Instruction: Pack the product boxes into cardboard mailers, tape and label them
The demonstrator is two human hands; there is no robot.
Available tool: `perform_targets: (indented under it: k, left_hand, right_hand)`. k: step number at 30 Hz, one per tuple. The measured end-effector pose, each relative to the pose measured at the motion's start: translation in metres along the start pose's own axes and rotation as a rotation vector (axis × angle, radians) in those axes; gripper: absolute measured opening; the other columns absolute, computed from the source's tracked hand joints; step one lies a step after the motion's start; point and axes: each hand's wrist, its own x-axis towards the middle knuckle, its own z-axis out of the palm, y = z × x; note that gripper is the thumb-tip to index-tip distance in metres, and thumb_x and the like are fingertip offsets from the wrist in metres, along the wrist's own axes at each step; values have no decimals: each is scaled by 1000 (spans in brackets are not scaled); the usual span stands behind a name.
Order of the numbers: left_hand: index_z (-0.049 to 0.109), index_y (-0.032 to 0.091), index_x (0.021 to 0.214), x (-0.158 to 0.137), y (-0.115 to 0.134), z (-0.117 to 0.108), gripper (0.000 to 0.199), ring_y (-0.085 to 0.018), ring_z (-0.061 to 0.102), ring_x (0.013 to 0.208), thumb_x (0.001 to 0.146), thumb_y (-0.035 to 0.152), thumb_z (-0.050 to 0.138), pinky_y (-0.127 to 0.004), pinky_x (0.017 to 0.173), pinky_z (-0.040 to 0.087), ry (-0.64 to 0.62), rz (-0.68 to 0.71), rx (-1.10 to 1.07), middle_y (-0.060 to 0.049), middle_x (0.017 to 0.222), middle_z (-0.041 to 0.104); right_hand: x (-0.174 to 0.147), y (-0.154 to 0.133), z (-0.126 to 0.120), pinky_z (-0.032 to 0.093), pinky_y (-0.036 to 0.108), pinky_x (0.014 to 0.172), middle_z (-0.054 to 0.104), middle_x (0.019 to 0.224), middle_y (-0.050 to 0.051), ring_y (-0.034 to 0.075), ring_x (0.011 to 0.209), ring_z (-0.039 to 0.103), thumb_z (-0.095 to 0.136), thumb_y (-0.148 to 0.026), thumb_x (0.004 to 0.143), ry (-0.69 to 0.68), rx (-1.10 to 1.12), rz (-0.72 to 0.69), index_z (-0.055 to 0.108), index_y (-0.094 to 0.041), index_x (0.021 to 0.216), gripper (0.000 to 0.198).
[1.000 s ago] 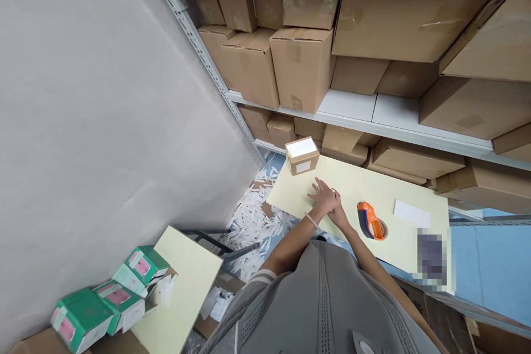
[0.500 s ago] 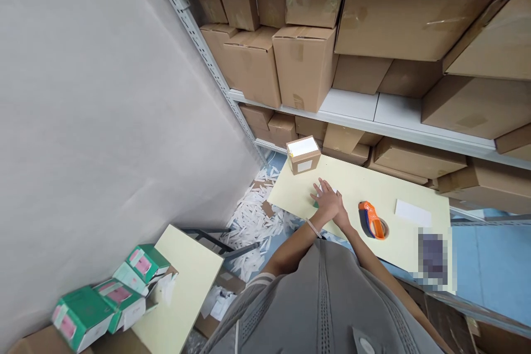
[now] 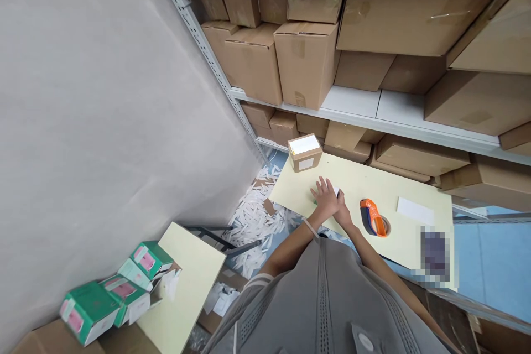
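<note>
On the pale yellow table [image 3: 352,177], a small green-and-white box [image 3: 336,191] lies mostly hidden under my hands. My left hand [image 3: 325,199] is spread flat across its top, fingers apart. Close against it, my right hand [image 3: 342,212] has its fingers closed around the box's right side. Behind them stands a small brown carton [image 3: 306,154] with white labels on its top and front. An orange tape dispenser [image 3: 374,218] holding a tape roll sits to the right of my hands.
A white sheet [image 3: 415,211] and a blurred dark item [image 3: 435,254] lie at the table's right. Cardboard boxes [image 3: 305,63] fill the shelves behind. At lower left, green boxes [image 3: 89,310] sit beside a second table [image 3: 186,271]. White paper strips [image 3: 257,227] litter the floor.
My left hand stays spread over the box and has shifted very slightly. My right hand has moved slightly down along the box's side. The whole view has shifted a little.
</note>
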Motion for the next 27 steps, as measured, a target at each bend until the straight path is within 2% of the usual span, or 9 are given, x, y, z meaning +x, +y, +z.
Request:
perform_targets:
  k: [4,7,10,16,22,27]
  left_hand:
    - [17,8,156,6,1,-7,79,-38,-3,151,89,39,47,-60,120,-2,-68,-4,34,-18,164,-1]
    - [13,9,156,10,-2,-8,80,-35,-7,150,88,31,48,-59,120,-1,-120,17,57,-17,164,-5]
    - [10,14,157,11,-4,-4,81,-34,-9,150,87,29,47,-59,120,-2,-83,17,72,-15,164,-4]
    - [5,11,157,12,-8,2,93,-35,-11,150,79,25,54,-60,120,-3,-75,43,109,-16,164,-6]
    - [13,16,157,11,2,5,79,-33,-1,151,85,19,44,-59,121,3,25,-47,102,-14,164,6]
    - [12,13,157,8,12,8,81,-38,5,151,84,21,45,-61,119,16,50,-120,63,-16,164,8]
  right_hand:
    - [-1,1,-2,55,39,73,42,149,18,33,111,63,54,-34,75,-22,47,63,22,-23,151,83]
    - [-1,1,-3,55,42,77,45,145,20,33,115,61,55,-32,74,-23,102,34,24,-21,148,80]
    - [-2,0,-6,55,45,82,46,144,20,32,118,59,58,-32,74,-3,143,12,26,-22,146,79]
    - [-1,-5,-12,47,48,102,46,146,16,29,125,55,57,-31,74,22,234,-56,30,-22,147,78]
    - [-3,-7,-17,49,47,99,52,142,16,29,120,59,58,-32,74,34,253,-47,33,-21,147,78]
    - [-5,-11,-18,46,50,102,54,141,17,31,123,57,54,-34,78,56,211,-45,37,-19,146,71]
